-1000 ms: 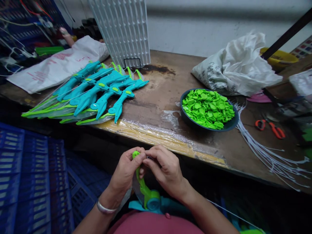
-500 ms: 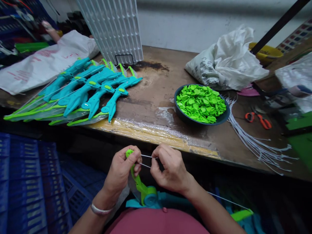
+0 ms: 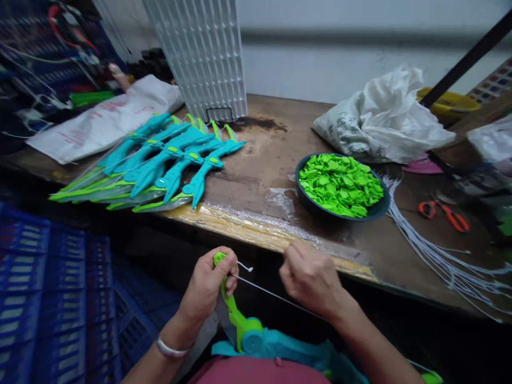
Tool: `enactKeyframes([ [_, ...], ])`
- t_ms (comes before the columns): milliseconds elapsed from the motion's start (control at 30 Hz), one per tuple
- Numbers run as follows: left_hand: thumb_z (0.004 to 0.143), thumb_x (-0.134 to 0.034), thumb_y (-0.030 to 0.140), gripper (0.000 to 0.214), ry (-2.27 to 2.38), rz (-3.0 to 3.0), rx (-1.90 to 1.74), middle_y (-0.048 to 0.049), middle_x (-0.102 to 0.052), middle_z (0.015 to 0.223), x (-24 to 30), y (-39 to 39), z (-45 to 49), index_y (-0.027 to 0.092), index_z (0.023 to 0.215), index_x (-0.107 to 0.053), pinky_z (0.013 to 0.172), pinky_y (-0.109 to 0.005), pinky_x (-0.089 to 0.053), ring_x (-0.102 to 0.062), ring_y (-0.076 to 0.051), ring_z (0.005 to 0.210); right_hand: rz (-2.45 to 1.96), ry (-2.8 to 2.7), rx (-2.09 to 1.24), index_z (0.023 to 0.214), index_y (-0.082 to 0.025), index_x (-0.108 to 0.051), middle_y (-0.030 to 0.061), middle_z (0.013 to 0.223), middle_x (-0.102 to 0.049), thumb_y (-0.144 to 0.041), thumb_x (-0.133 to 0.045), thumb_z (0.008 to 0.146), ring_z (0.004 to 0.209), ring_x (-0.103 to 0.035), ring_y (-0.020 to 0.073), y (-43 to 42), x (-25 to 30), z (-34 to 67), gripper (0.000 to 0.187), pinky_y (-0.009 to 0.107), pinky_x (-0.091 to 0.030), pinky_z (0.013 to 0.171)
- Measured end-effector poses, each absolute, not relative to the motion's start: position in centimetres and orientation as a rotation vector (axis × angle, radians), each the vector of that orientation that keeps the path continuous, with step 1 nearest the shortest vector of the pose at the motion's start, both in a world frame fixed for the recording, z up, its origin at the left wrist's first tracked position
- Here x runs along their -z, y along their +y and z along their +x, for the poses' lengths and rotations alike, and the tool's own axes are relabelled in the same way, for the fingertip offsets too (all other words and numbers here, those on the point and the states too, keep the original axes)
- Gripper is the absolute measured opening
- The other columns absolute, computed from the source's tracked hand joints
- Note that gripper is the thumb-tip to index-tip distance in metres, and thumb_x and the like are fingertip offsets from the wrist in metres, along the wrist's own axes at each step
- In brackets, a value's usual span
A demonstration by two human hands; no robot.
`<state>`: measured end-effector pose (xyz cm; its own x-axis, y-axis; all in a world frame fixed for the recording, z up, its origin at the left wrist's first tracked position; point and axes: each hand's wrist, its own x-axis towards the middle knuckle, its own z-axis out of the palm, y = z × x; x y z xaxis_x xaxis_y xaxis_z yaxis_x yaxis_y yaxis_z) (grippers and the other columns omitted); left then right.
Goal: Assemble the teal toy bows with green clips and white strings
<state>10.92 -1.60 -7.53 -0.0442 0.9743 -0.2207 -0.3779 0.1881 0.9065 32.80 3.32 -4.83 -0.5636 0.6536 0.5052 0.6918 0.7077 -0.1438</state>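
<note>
My left hand (image 3: 212,280) is closed around the tip of a bright green limb on a teal-and-green toy bow (image 3: 276,341), which lies across my lap. A short knotted end of white cord (image 3: 245,266) sticks out loose beside my left fingers. From the same spot the long cord stretches down to the right, passing beneath my right wrist towards another green tip at the lower right. My right hand (image 3: 310,274) is curled closed and slightly blurred, near the table's front edge; whatever its fingers may hold is hidden.
Several finished-looking toy bows (image 3: 172,154) lie overlapped on the table's left. A dark bowl (image 3: 298,184) of small green parts stands right of centre, beside a bundle of white cords (image 3: 432,256) and orange-handled pliers (image 3: 454,218). White sacks (image 3: 384,117) sit behind; blue crates (image 3: 60,298) stand lower left.
My right hand has moved right, away from my left hand, and the short cord end it was pinching now hangs loose. My left hand keeps its grip on the bow tip. The view has shifted slightly.
</note>
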Motion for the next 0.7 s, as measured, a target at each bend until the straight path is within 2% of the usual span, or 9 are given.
enactKeyframes([
  [100,0.088,-0.072,0.04,0.033,1.066,0.68,-1.301,0.0037,-0.051,0.06,7.9,-1.3,10.7,0.016,0.073,-0.057,0.037,-0.017,-0.037,-0.042,-0.006,0.043,-1.1,-2.321,0.067,0.07,-0.019,-0.051,0.0016,0.068,-0.048,-0.009,-0.045,0.092,0.061,-0.045,0.0149,3.5,4.8,34.5,0.024,0.032,-0.032,0.059],
  [200,0.086,-0.074,0.041,0.033,1.042,0.68,-1.313,0.0036,-0.051,0.06,8.0,-1.0,10.9,0.015,0.073,-0.057,0.037,-0.017,-0.037,-0.042,-0.006,0.043,-1.06,-2.244,-0.125,0.079,-0.018,-0.054,0.0018,0.073,-0.053,-0.009,-0.046,0.095,0.066,-0.051,0.0142,2.4,4.7,34.3,0.02,0.029,-0.038,0.063],
  [300,0.086,-0.074,0.041,0.034,1.024,0.706,-1.29,0.004,-0.051,0.059,7.8,-0.9,11.2,0.015,0.073,-0.057,0.036,-0.017,-0.038,-0.041,-0.006,0.042,-0.984,-2.157,-0.346,0.103,-0.016,-0.06,0.005,0.09,-0.063,-0.013,-0.052,0.096,0.083,-0.06,0.0167,0.8,4.7,32.4,0.011,0.029,-0.047,0.075],
  [367,0.087,-0.073,0.041,0.034,1.018,0.728,-1.265,0.0047,-0.05,0.057,7.6,-0.9,11.4,0.015,0.073,-0.056,0.037,-0.017,-0.038,-0.041,-0.006,0.042,-0.93,-2.13,-0.44,0.122,-0.015,-0.056,0.009,0.108,-0.066,-0.019,-0.059,0.096,0.099,-0.062,0.0203,0.2,4.8,30.9,0.027,0.032,-0.051,0.086],
  [433,0.089,-0.071,0.042,0.034,1.012,0.751,-1.247,0.0054,-0.048,0.054,7.5,-1.0,11.5,0.015,0.073,-0.056,0.038,-0.017,-0.039,-0.041,-0.006,0.041,-0.888,-2.121,-0.49,0.129,-0.015,-0.053,0.0112,0.117,-0.066,-0.024,-0.064,0.095,0.108,-0.061,0.0229,0.0,5.0,29.6,0.037,0.035,-0.051,0.093],
  [467,0.089,-0.071,0.042,0.035,1.01,0.759,-1.245,0.0055,-0.048,0.054,7.4,-1.1,11.5,0.015,0.073,-0.056,0.038,-0.017,-0.039,-0.041,-0.006,0.041,-0.877,-2.117,-0.506,0.126,-0.016,-0.054,0.0107,0.116,-0.066,-0.024,-0.065,0.095,0.107,-0.062,0.023,0.1,5.1,29.2,0.034,0.036,-0.052,0.092],
  [567,0.089,-0.071,0.042,0.034,1.008,0.761,-1.265,0.0049,-0.049,0.057,7.3,-1.6,11.5,0.016,0.074,-0.057,0.038,-0.017,-0.039,-0.042,-0.006,0.042,-0.886,-2.114,-0.545,0.103,-0.019,-0.061,0.0049,0.093,-0.067,-0.02,-0.059,0.099,0.086,-0.062,0.0185,0.5,5.2,28.4,0.005,0.031,-0.05,0.078],
  [633,0.088,-0.072,0.041,0.032,1.003,0.744,-1.283,0.0047,-0.05,0.059,7.3,-1.8,11.4,0.016,0.075,-0.057,0.038,-0.017,-0.038,-0.042,-0.006,0.043,-0.899,-2.147,-0.539,0.091,-0.019,-0.06,0.0025,0.082,-0.063,-0.016,-0.053,0.101,0.076,-0.059,0.016,0.6,5.1,28.5,0.012,0.029,-0.046,0.071],
  [700,0.087,-0.072,0.04,0.031,0.986,0.722,-1.295,0.0047,-0.05,0.059,7.3,-2.0,11.4,0.016,0.075,-0.056,0.038,-0.017,-0.037,-0.042,-0.006,0.043,-0.916,-2.197,-0.492,0.09,-0.019,-0.059,0.0022,0.081,-0.062,-0.015,-0.05,0.102,0.074,-0.058,0.0153,0.6,5.0,29.1,0.016,0.029,-0.044,0.069],
])
